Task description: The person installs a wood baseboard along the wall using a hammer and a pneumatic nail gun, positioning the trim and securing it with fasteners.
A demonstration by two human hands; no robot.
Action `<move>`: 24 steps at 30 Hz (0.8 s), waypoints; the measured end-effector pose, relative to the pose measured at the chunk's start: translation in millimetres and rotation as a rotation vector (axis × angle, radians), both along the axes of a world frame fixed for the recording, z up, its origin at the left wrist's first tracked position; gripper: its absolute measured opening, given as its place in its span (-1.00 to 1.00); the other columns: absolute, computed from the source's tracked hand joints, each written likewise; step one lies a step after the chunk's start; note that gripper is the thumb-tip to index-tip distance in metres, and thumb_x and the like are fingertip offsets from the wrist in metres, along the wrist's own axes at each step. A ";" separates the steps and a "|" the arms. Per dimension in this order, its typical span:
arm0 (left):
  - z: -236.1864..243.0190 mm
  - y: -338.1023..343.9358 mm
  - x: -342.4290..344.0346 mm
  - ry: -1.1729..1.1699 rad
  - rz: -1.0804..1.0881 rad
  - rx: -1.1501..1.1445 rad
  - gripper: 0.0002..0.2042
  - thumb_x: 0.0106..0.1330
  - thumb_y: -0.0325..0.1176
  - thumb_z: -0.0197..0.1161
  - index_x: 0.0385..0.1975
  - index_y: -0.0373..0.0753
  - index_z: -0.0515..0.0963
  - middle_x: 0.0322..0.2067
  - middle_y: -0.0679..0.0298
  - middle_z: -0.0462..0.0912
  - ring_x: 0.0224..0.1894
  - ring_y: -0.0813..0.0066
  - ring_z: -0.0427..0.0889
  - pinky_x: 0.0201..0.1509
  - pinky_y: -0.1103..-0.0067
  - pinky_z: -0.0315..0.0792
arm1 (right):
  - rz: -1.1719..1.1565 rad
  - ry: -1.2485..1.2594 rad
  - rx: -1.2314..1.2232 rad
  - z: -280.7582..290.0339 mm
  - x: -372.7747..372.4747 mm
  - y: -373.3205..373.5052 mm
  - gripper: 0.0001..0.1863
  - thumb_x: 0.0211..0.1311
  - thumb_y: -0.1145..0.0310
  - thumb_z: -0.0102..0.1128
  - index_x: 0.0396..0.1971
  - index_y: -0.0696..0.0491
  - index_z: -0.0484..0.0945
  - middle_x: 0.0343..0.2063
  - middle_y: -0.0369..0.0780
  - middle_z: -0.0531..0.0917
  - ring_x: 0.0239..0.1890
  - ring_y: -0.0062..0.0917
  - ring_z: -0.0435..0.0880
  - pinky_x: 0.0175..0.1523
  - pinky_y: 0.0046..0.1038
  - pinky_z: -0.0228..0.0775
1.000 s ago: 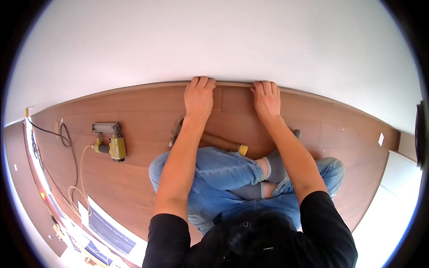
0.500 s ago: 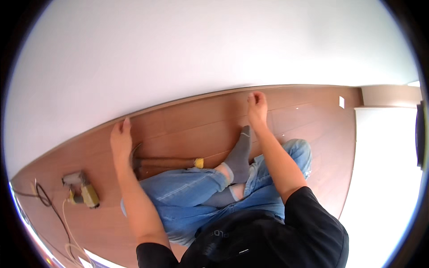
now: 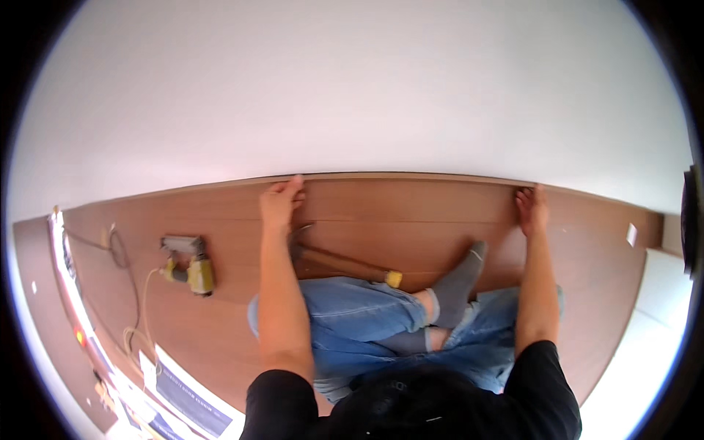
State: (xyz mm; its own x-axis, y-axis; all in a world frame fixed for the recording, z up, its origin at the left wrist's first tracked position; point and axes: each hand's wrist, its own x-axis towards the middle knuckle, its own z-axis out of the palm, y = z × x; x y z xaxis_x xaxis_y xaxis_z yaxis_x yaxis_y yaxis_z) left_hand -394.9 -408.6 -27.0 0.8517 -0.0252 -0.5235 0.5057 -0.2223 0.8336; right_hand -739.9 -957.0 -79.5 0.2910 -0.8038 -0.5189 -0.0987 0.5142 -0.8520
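My left hand (image 3: 280, 199) touches a narrow wooden strip (image 3: 400, 176) along the foot of the white wall, fingers bent and a little apart. Farther right along that strip, my right hand (image 3: 532, 205) touches it with one digit raised and the others loosely curled. A hammer (image 3: 341, 262) with a yellow handle end lies near my left hand, its head partly hidden by that forearm. My crossed legs and grey-socked foot (image 3: 458, 282) are below the hands.
A yellow-grey nail gun (image 3: 194, 268) with a pale hose and a dark looped cord (image 3: 117, 249) lies at left, near printed sheets (image 3: 187, 385). Brown wooden flooring (image 3: 381, 227) runs to a white panel (image 3: 638, 330) at right. A small white piece (image 3: 631, 233) lies near the right corner.
A second ago both hands gripped close together at the strip's middle. They separated, and now are farther apart at the strip, the right hand well to the right. The view has also shifted.
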 end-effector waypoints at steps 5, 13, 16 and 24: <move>-3.0 8.1 -3.6 0.061 0.015 -0.062 -0.65 0.46 -0.08 0.38 -0.14 -0.32 0.66 -0.26 0.23 0.74 -0.25 0.48 0.72 -0.16 0.55 0.58 | -0.009 -0.052 0.014 -23.5 -11.0 -14.6 -0.24 0.41 -0.10 0.34 0.40 0.04 0.32 0.23 -0.07 0.48 0.26 -0.21 0.53 0.36 -0.21 0.43; 0.4 40.0 11.2 -0.195 0.561 -0.069 -0.49 0.65 -0.18 0.03 0.43 -0.36 0.19 0.08 0.10 0.47 -0.09 0.33 0.67 -0.02 0.40 0.59 | -0.105 -0.069 0.044 -39.1 -26.0 -22.3 -0.17 0.45 -0.19 0.23 0.49 0.03 0.24 0.24 -0.08 0.44 0.28 -0.23 0.51 0.36 -0.26 0.38; -5.4 27.7 23.0 -0.266 0.426 0.027 -0.38 0.64 -0.20 0.04 0.54 -0.36 0.03 0.18 0.01 0.44 -0.04 0.27 0.66 -0.01 0.35 0.59 | -0.113 -0.037 0.047 -24.6 -21.1 -18.6 -0.13 0.49 -0.25 0.11 0.54 0.01 0.15 0.40 -0.02 0.34 0.39 -0.16 0.44 0.41 -0.22 0.33; -55.6 73.7 27.7 -0.379 0.269 0.079 -0.43 0.59 -0.20 0.12 0.47 -0.31 0.18 0.25 -0.01 0.48 0.05 0.09 0.63 0.17 0.20 0.51 | -0.055 -0.070 0.032 9.9 16.1 19.7 -0.30 0.58 0.00 0.08 0.45 0.19 0.19 0.35 0.08 0.44 0.16 -0.11 0.66 0.19 -0.18 0.63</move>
State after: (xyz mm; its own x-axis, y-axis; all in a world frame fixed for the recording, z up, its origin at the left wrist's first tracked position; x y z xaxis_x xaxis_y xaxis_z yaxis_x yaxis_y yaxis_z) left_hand -367.3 -334.9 -82.6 0.9539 0.2499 -0.1662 0.2177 -0.1948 0.9564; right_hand -723.8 -937.3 -69.6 0.2835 -0.8028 -0.5246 -0.0108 0.5444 -0.8388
